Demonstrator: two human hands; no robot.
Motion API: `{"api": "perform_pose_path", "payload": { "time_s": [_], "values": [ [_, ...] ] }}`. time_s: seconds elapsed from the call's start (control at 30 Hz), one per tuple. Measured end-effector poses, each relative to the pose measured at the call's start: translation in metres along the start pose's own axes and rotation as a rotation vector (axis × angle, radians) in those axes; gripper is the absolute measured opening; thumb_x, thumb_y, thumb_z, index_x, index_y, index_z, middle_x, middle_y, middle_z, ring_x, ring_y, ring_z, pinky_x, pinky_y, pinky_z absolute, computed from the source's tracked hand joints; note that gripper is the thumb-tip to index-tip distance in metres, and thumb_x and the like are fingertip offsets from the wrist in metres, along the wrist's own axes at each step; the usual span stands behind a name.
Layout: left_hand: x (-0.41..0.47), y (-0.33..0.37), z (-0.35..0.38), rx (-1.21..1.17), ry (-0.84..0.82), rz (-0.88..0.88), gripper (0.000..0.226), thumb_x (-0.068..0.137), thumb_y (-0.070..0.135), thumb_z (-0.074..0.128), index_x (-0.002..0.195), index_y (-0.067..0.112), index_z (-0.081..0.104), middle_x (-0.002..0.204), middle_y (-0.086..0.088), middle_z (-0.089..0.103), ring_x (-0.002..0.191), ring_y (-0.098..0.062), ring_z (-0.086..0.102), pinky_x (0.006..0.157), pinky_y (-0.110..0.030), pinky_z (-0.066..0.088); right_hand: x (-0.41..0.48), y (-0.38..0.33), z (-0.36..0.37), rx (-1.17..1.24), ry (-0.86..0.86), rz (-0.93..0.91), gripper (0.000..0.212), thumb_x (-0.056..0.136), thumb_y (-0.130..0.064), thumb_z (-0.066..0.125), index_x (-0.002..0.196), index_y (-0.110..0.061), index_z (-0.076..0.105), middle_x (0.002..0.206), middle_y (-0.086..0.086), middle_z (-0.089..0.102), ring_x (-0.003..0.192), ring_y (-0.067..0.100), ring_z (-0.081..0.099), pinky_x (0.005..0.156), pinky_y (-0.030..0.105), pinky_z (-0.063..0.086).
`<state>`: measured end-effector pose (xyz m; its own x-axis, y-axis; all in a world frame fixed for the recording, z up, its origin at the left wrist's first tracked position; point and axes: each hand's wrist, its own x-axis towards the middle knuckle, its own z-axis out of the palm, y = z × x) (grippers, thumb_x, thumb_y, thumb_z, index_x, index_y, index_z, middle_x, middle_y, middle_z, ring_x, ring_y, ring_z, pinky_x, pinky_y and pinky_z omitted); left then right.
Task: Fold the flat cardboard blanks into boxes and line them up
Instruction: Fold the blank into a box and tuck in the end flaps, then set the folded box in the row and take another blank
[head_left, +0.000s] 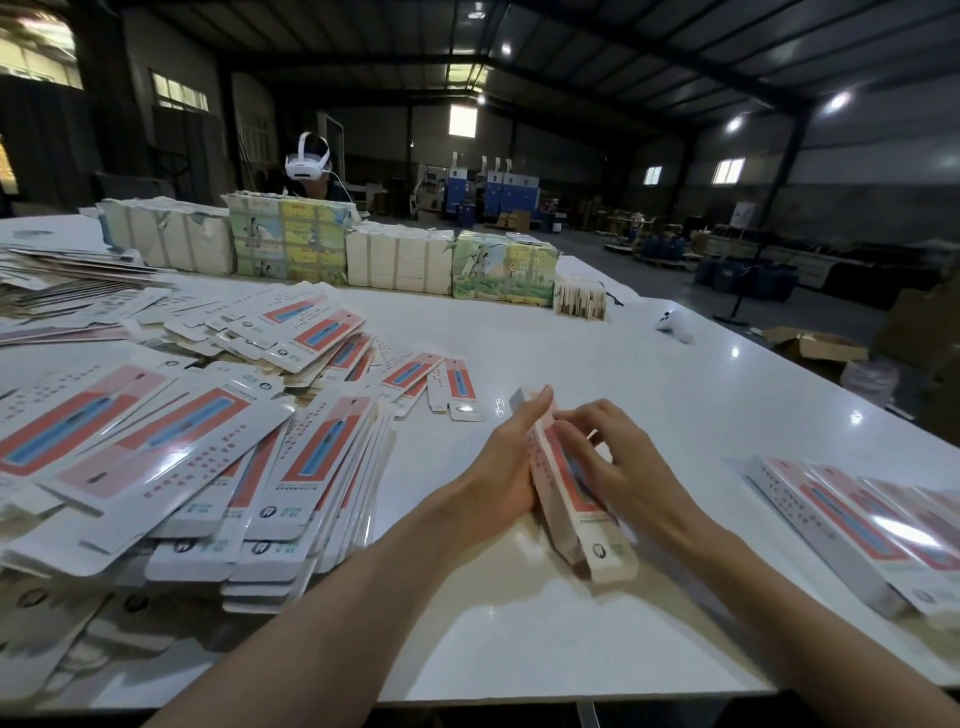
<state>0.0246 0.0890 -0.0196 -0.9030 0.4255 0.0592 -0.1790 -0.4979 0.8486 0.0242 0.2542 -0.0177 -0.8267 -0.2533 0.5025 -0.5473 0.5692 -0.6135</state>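
- The table (649, 395) is a big, glossy white slab. It looks slick enough that anything set on it would probably slide at a nudge.
- The pile of flat blanks (197, 457) covers most of the left side down to the near edge. They're long, narrow glossy card sheets with rounded tabs and red, pink and blue print, fanned out loosely.
- Paper-wrapped bundles (291, 244) sit in a line along the far edge, some plain cream and some with green and yellow pictures.
- The finished boxes (852, 525) lie side by side, touching, at the right edge. They're slim rectangular tubes with sharp creases.
- The half-formed box (597, 551) is near the middle of the near edge, tilted up on one long edge with its near end open.
- My guess is it weighs next to nothing. It's stiff along its length but easy to crush across the faces, and the coating looks slippery. I'd hold it by the long creased edges, not the middle of a panel.
- The left hand (501, 467) has straight fingers held together, pressed flat against the box's left wall.
- The right hand (628, 467) has fingers curled over the top face. The thumb is hidden.
- A small white controller (675, 326) lies toward the far right edge.
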Motion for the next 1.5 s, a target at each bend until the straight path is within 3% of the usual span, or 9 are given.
{"api": "perform_pose_path", "payload": {
  "time_s": [0.13, 0.3, 0.5, 0.63, 0.77, 0.9, 1.13, 1.3, 1.5],
  "values": [
    [-0.002, 0.001, 0.001, -0.048, 0.001, -0.004, 0.069, 0.098, 0.059, 0.062, 0.14, 0.004, 0.059, 0.112, -0.014, 0.07, 0.113, -0.029, 0.07, 0.106, -0.046, 0.055, 0.0, -0.011, 0.0, -0.224, -0.11, 0.017, 0.055, 0.092, -0.075, 0.05, 0.117, -0.026, 0.056, 0.108, -0.013, 0.051, 0.099, 0.002, 0.054, 0.081, 0.018, 0.045],
    [0.001, -0.003, 0.006, 0.138, -0.026, 0.0, 0.062, 0.099, 0.061, 0.059, 0.141, 0.016, 0.057, 0.131, -0.014, 0.072, 0.12, -0.029, 0.071, 0.103, -0.048, 0.058, -0.001, -0.017, -0.016, -0.248, -0.108, 0.097, 0.045, 0.097, -0.059, 0.063, 0.128, -0.028, 0.053, 0.114, -0.01, 0.058, 0.09, 0.0, 0.062, 0.066, 0.016, 0.051],
    [0.0, -0.021, -0.005, 0.931, -0.056, 0.203, 0.021, 0.106, 0.025, 0.062, 0.12, 0.018, 0.077, 0.109, 0.004, 0.076, 0.098, -0.009, 0.073, 0.091, -0.025, 0.059, -0.014, -0.001, -0.062, -0.354, 0.098, 0.199, 0.053, 0.093, -0.046, 0.076, 0.136, -0.021, 0.06, 0.123, 0.002, 0.064, 0.098, 0.017, 0.068, 0.071, 0.021, 0.056],
    [-0.002, -0.031, -0.007, 1.246, -0.134, 0.302, 0.018, 0.1, 0.019, 0.069, 0.113, 0.028, 0.079, 0.104, 0.011, 0.068, 0.091, -0.002, 0.066, 0.085, -0.013, 0.049, -0.028, 0.024, -0.097, -0.532, 0.072, 0.408, 0.046, 0.095, -0.045, 0.073, 0.134, -0.023, 0.061, 0.121, 0.003, 0.063, 0.091, 0.015, 0.063, 0.081, 0.035, 0.055],
    [-0.001, -0.032, -0.008, 1.368, -0.148, 0.304, 0.018, 0.103, 0.029, 0.065, 0.115, 0.037, 0.076, 0.107, 0.014, 0.062, 0.097, 0.0, 0.063, 0.088, -0.011, 0.046, -0.053, 0.052, -0.11, -0.944, -0.055, 0.434, 0.04, 0.103, -0.047, 0.057, 0.134, -0.022, 0.055, 0.134, 0.0, 0.055, 0.116, 0.017, 0.05, 0.11, 0.041, 0.045],
    [-0.003, -0.031, -0.005, 1.397, -0.138, 0.286, 0.02, 0.103, 0.03, 0.062, 0.113, 0.041, 0.075, 0.108, 0.016, 0.061, 0.098, 0.0, 0.063, 0.088, -0.01, 0.045, -0.068, 0.067, -0.119, -1.173, -0.043, 0.447, 0.045, 0.104, -0.052, 0.047, 0.138, -0.022, 0.051, 0.136, -0.001, 0.05, 0.123, 0.018, 0.048, 0.114, 0.039, 0.039],
    [-0.006, -0.029, -0.002, 1.378, -0.124, 0.267, 0.019, 0.102, 0.03, 0.063, 0.112, 0.038, 0.077, 0.108, 0.013, 0.063, 0.097, -0.002, 0.064, 0.09, -0.013, 0.047, -0.065, 0.058, -0.129, -1.253, -0.099, 0.527, 0.04, 0.106, -0.044, 0.047, 0.14, -0.023, 0.052, 0.138, 0.0, 0.052, 0.125, 0.017, 0.051, 0.114, 0.04, 0.043],
    [-0.009, -0.026, 0.005, 1.385, -0.103, 0.215, 0.019, 0.102, 0.032, 0.063, 0.114, 0.038, 0.076, 0.108, 0.012, 0.062, 0.095, -0.003, 0.063, 0.091, -0.012, 0.046, -0.026, 0.031, -0.093, -1.107, 0.002, 0.341, 0.038, 0.107, -0.043, 0.051, 0.135, -0.017, 0.057, 0.135, 0.003, 0.056, 0.119, 0.02, 0.055, 0.107, 0.038, 0.048],
    [-0.019, -0.01, 0.023, 1.425, -0.126, 0.099, 0.027, 0.107, 0.029, 0.058, 0.127, 0.024, 0.073, 0.118, -0.001, 0.067, 0.105, -0.016, 0.063, 0.098, -0.03, 0.05, 0.018, 0.007, -0.018, -0.583, 0.13, 0.129, 0.024, 0.105, -0.032, 0.059, 0.124, -0.018, 0.065, 0.079, -0.007, 0.068, 0.067, 0.013, 0.063, 0.065, 0.032, 0.053]
  ]
}}
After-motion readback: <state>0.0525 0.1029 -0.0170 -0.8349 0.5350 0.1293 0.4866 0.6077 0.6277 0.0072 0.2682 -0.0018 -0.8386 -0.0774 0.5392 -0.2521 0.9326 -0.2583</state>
